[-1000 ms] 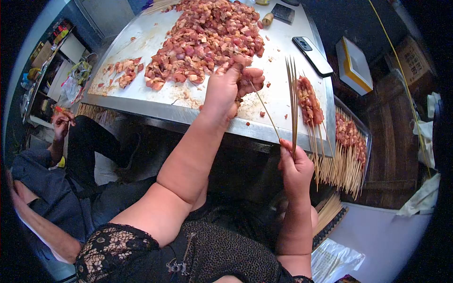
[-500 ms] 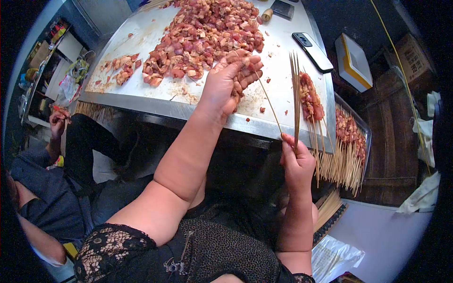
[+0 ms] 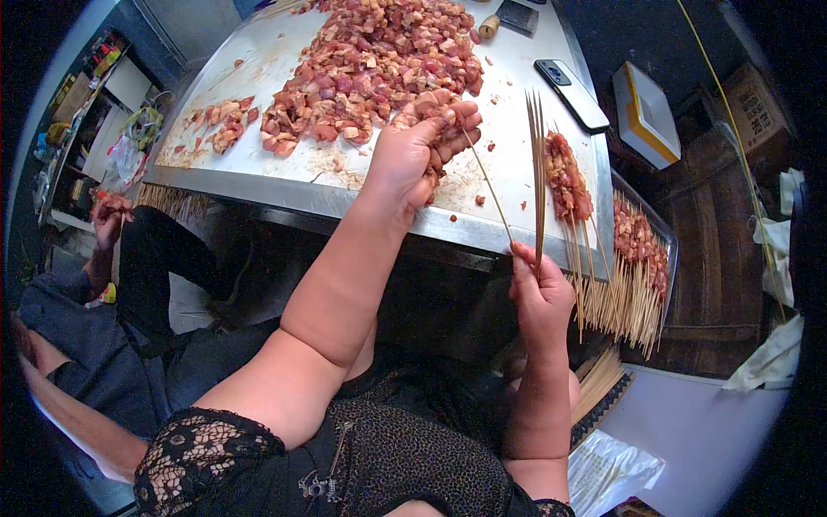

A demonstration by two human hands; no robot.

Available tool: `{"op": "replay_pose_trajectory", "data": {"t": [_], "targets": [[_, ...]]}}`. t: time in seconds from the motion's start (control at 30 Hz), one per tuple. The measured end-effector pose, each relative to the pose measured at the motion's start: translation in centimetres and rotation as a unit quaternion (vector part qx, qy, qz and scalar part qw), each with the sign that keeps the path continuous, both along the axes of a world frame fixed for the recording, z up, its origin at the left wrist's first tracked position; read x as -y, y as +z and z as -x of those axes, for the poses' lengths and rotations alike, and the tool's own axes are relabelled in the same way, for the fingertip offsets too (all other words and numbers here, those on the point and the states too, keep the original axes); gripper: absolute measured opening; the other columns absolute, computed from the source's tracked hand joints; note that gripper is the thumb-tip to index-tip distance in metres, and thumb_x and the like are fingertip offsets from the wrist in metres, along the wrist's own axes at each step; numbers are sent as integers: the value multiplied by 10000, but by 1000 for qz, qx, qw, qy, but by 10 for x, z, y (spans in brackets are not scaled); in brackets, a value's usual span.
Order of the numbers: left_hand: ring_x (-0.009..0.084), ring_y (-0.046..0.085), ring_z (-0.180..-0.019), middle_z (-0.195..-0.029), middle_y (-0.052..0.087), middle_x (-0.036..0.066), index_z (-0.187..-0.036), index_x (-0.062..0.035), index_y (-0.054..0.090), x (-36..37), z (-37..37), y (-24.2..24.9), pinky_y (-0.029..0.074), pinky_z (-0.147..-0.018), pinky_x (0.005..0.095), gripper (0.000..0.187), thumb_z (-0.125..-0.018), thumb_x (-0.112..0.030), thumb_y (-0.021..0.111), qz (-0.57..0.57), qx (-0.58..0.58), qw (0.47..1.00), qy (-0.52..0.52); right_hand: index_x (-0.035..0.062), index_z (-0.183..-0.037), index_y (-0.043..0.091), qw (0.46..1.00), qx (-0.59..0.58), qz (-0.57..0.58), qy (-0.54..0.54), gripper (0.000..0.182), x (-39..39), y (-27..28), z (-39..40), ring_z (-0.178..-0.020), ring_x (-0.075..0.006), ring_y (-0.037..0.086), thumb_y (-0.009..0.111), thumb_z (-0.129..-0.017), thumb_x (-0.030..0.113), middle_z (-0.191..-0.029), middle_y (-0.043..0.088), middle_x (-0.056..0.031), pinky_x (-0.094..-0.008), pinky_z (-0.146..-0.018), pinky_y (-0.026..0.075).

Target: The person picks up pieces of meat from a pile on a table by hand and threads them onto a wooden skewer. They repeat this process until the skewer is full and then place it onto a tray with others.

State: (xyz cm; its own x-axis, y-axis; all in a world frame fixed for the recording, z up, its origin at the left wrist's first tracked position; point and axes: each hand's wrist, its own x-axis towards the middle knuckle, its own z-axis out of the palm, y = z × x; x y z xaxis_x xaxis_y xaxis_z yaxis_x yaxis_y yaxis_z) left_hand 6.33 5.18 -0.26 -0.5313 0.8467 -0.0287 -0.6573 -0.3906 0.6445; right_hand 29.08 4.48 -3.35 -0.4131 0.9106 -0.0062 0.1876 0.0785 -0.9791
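Observation:
My left hand (image 3: 412, 153) is palm up at the near edge of the metal table (image 3: 297, 185), fingers curled around pieces of raw meat. A single bamboo skewer (image 3: 491, 186) runs from those pieces down to my right hand (image 3: 544, 297). Pinched in that same right hand is a thin bundle of bare bamboo skewers (image 3: 538, 164), pointing upward. Just beyond my left hand lies a large heap of cut raw meat (image 3: 370, 73). To the right of the bundle, several loaded meat skewers (image 3: 567, 181) rest on the table with their sticks over the edge.
A tray of meat skewers (image 3: 639, 241) sits at the table's right side. A phone (image 3: 571, 95) lies near the right edge, with a white-and-yellow box (image 3: 646, 116) beyond. At left sits another person, whose hand (image 3: 110, 220) is raised. More bare sticks (image 3: 600, 379) lie below right.
My hands have barely moved; the right one has shifted very slightly up and left with the skewers. The other person's near arm has moved toward me.

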Motion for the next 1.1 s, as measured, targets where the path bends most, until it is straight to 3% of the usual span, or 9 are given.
{"op": "replay_pose_trajectory", "data": {"t": [0.73, 1.0, 1.1], "targets": [[296, 631, -896, -967, 620, 165, -1114, -27, 475, 4, -7, 0, 533, -832, 433, 215, -904, -73, 481, -17, 24, 999, -39, 27, -1049, 638, 999, -27, -6, 20, 194, 0, -3, 8, -541, -20, 416, 579, -874, 88, -647, 504, 60, -170, -489, 345], [299, 622, -922, -974, 615, 155, -1128, -16, 468, 5, -3, 0, 497, -889, 456, 248, -882, -28, 441, -39, 43, 996, -72, 12, -1074, 618, 980, -134, 136, 57, 214, 3, -9, 12, -531, -25, 418, 570, -874, 72, -648, 499, 53, -171, -480, 343], [301, 618, -930, -976, 614, 156, -1139, -16, 456, 5, -2, 0, 492, -896, 460, 264, -875, -22, 441, -33, 58, 995, -76, 5, -1069, 618, 997, -68, 36, 24, 211, 9, -10, 17, -528, -21, 411, 569, -875, 69, -642, 492, 54, -173, -474, 338]]}}
